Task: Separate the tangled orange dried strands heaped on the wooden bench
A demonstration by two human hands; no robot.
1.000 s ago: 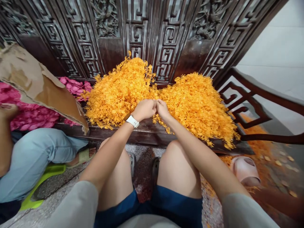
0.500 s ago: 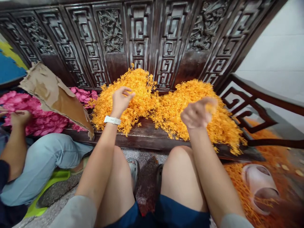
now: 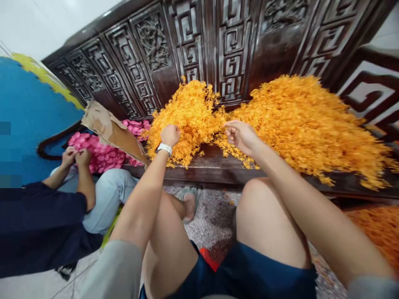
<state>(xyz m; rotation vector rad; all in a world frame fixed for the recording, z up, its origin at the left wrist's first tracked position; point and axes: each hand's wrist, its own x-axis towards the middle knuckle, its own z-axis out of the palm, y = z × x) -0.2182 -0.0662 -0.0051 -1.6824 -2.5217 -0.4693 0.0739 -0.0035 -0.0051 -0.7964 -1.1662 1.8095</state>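
Two orange flower heaps [image 3: 187, 112] lie at twelve o'clock on the carved bench [image 3: 199, 166]. The left hand [image 3: 170, 136] has dropped onto the left heap, its grasp impossible to tell; the right hand [image 3: 241, 137] now hangs loosely curled, released. A co-worker's two hands [image 3: 83, 157] sit over one pink heap [image 3: 102, 153] at nine o'clock.

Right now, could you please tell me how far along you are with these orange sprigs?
Orange sprigs already lie on the floor at right. In hand: the left hand rests on the smaller heap; the right hand hovers open beside it. Remaining: the larger heap on the wooden bench.
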